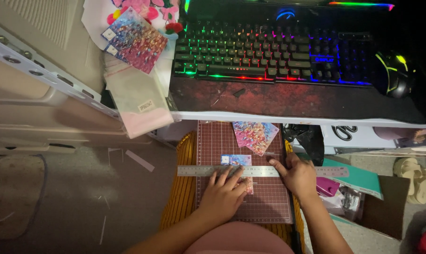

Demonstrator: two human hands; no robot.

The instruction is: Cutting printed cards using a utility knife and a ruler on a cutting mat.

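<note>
Two hands on a dark red cutting mat (269, 202), left hand (223, 197) with fingers spread flat, pressing a steel ruler (260, 171) across a small colourful card (236, 160), right hand (297, 176) loosely curled, forefinger on the ruler's right part

1 head-worn camera looks steeply down from close above at a cutting mat (269, 202) on the lap.

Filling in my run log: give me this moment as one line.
left hand: pressing ruler | right hand: on ruler's right part | card: under ruler, on mat
</note>
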